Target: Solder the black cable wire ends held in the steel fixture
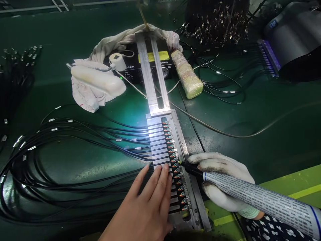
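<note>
Bare left hand point(145, 209): fingers slightly spread, resting on slotted silver metal jig point(179, 137), 1 o'clock. White-gloved right hand point(228, 167), 3 o'clock, grips black-nosed, grey-patterned cylindrical tool point(255, 197); probably light, stiff, best held near nose. Thin black cables point(50, 185), 9 o'clock.

Free tabletop point(265, 149) either side of the grey cord point(233, 136); black cables point(75, 184) thick across the left

Right hand point(234, 168) holding printed tube point(260, 198); left hand point(145, 207) on fixture point(153, 121).
</note>
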`<move>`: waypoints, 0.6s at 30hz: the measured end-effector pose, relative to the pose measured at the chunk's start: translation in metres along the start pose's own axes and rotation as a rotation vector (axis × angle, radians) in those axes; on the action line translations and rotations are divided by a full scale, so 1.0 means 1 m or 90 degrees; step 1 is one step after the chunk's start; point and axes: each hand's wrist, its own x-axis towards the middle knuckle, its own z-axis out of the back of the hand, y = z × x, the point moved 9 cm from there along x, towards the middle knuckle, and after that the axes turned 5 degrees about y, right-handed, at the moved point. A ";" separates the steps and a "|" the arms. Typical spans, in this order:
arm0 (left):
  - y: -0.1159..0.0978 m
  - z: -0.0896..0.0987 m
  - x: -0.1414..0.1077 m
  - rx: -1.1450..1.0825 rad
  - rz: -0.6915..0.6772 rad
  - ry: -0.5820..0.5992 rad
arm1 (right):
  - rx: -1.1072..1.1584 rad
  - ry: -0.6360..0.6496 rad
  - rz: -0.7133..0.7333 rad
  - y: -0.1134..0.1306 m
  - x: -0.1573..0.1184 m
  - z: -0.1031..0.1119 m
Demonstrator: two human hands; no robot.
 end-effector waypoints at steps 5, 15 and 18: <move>0.001 0.000 0.002 -0.013 0.009 0.000 | 0.011 -0.015 0.000 -0.002 -0.004 0.001; 0.003 0.001 0.002 -0.019 0.018 0.010 | 0.010 -0.011 0.001 0.001 -0.002 0.002; 0.003 0.001 0.001 -0.018 0.017 0.010 | 0.008 -0.014 -0.002 0.001 -0.002 0.002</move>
